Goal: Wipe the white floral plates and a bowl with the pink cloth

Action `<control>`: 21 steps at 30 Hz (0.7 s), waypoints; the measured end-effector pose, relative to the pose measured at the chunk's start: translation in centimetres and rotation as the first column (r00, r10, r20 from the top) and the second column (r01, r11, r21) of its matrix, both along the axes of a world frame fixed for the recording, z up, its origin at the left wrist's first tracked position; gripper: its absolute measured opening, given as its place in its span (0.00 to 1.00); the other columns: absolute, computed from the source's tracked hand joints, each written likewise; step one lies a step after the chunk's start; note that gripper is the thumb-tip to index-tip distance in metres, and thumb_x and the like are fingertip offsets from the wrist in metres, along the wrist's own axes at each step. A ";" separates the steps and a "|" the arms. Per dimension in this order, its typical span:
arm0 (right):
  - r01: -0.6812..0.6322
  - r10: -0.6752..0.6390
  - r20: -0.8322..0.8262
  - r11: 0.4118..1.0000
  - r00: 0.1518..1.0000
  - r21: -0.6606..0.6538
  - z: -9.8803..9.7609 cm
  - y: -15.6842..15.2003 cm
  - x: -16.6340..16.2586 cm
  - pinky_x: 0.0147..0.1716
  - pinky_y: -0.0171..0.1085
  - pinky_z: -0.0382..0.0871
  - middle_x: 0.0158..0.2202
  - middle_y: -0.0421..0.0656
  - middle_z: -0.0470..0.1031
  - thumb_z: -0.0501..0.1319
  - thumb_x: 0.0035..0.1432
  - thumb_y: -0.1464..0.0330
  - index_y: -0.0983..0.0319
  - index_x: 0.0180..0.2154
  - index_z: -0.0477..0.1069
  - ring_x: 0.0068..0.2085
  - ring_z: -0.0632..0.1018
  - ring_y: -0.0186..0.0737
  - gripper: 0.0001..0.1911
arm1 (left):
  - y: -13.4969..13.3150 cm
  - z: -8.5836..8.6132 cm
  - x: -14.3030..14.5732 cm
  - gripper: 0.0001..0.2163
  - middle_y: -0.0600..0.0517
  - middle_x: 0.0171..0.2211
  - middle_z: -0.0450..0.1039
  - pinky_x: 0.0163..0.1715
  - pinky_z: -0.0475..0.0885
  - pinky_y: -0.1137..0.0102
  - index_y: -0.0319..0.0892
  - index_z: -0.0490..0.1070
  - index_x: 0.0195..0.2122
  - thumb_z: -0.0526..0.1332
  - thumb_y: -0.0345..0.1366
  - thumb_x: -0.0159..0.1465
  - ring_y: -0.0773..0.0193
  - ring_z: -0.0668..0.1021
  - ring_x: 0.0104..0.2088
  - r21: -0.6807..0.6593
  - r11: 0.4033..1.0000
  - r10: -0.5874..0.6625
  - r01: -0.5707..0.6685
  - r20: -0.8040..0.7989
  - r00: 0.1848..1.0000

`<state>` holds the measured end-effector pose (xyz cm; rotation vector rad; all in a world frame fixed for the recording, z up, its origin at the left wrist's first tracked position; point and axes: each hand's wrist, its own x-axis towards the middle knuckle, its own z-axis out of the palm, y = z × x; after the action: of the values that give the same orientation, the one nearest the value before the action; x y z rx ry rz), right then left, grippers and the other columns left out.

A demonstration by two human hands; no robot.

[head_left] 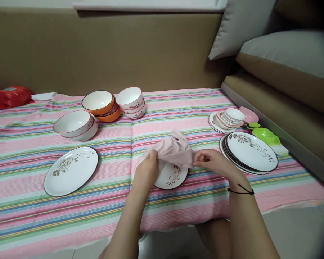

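A pale pink cloth (175, 149) lies bunched over a white oval plate (172, 178) with a brown flower pattern and dark rim. The cloth covers the plate's far part; its near edge shows. My left hand (149, 167) is closed on the cloth's left side, thumb on top, by the plate's left edge. My right hand (210, 160) pinches the cloth's right corner with curled fingers, just off the plate's right side. Whether the left fingers also grip the plate is hidden.
A matching plate (71, 171) lies at left. Behind it stand stacked white bowls (74, 124), orange bowls (98, 100) and patterned bowls (130, 99). At right are a plate stack (252, 151), small dishes (234, 115) and a green leaf-shaped dish (268, 138), all on a striped cloth (116, 201).
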<state>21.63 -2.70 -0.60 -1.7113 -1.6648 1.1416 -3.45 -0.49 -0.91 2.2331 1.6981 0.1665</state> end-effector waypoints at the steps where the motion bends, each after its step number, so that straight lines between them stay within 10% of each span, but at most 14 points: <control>1: -0.061 0.060 -0.027 0.998 0.998 -0.033 0.0 0.0 -0.4 0.25 0.31 0.59 0.21 0.35 0.65 0.63 0.47 0.62 0.61 0.27 0.72 0.25 0.67 0.32 0.08 | 0.0 -0.2 -0.1 0.10 0.44 0.39 0.72 0.24 0.58 0.68 0.41 0.63 0.43 0.44 0.29 0.67 0.56 0.75 0.33 0.032 0.999 0.002 -0.002 0.008 1.000; 9: -0.072 0.064 0.067 0.990 0.996 0.121 -1.3 0.7 -3.4 0.31 0.35 0.65 0.33 0.40 0.72 0.63 0.45 0.69 0.60 0.43 0.72 0.31 0.70 0.35 0.19 | -0.2 -0.4 -0.8 0.07 0.46 0.47 0.67 0.43 0.68 0.68 0.43 0.69 0.39 0.52 0.33 0.65 0.59 0.74 0.46 0.033 0.990 -0.140 0.136 0.236 0.961; 21: -0.078 -0.026 0.358 0.959 0.933 0.271 -0.8 1.2 -5.1 0.30 0.33 0.58 0.29 0.40 0.69 0.55 0.51 0.75 0.61 0.24 0.65 0.31 0.69 0.36 0.06 | 0.0 0.5 -0.9 0.05 0.49 0.38 0.69 0.34 0.65 0.68 0.43 0.64 0.31 0.52 0.27 0.63 0.59 0.74 0.37 -0.017 1.000 -0.011 0.015 0.207 0.978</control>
<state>16.56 -1.55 -1.38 -1.7875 -1.9612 0.5828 -4.35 -0.47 -0.36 2.1300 1.5676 0.3657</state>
